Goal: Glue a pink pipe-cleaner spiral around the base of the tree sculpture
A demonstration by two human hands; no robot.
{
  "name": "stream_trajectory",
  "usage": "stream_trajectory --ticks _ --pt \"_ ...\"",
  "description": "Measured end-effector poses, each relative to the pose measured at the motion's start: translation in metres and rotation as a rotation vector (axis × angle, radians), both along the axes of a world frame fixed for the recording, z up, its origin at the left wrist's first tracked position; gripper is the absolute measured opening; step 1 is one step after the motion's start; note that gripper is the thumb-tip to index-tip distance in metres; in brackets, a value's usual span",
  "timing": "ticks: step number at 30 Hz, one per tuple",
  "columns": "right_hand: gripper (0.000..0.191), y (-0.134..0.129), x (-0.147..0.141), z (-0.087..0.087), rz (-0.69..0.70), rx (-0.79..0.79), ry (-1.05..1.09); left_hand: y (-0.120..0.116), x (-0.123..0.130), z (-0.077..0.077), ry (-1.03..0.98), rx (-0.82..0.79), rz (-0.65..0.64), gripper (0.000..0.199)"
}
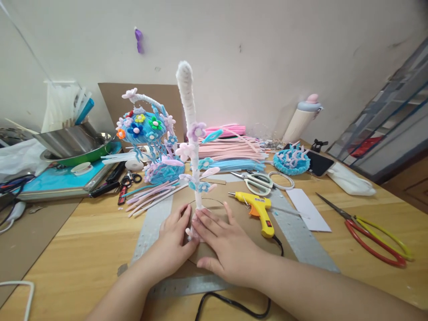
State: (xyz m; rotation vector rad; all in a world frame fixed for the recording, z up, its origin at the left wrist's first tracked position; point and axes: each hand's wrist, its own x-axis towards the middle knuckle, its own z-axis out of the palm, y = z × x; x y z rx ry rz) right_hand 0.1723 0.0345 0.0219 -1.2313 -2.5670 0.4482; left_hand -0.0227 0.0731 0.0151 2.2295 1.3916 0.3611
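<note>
A tall white pipe-cleaner stem point(187, 96) stands nearly upright on a round piece of brown cardboard, with lilac, pink and blue fuzzy flowers and leaves along its lower half. My left hand point(175, 234) curves round the left side of its base, thumb in front and fingers behind. Against the right side of the base, my right hand point(225, 240) lies with its fingers stretched out and its thumb apart on the cardboard. The hands partly hide the base. A yellow hot glue gun point(256, 205) rests just right of my right hand.
Green-handled scissors point(257, 183) and red-and-yellow-handled scissors point(371, 236) lie to the right. Pink and blue pipe cleaners point(230, 149) are stacked behind. A flowered pipe-cleaner piece point(143, 125) stands back left, near a metal bowl point(70, 140). A bottle point(302, 118) stands back right.
</note>
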Motion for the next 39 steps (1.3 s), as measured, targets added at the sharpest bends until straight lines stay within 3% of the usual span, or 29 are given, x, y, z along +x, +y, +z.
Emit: stream_trajectory --ticks 26,34,39 --pt "0.072 -0.001 0.001 0.001 -0.017 -0.036 0.016 0.001 0.0 0.001 0.022 -0.038 -0.002 0.07" --pt "0.046 0.002 0.024 0.008 -0.208 0.104 0.052 -0.001 0.001 0.006 0.072 -0.061 -0.005 0.072" --pt "0.045 0.001 0.03 0.01 -0.16 0.145 0.091 -0.001 0.0 0.006 0.081 -0.054 0.0 0.071"
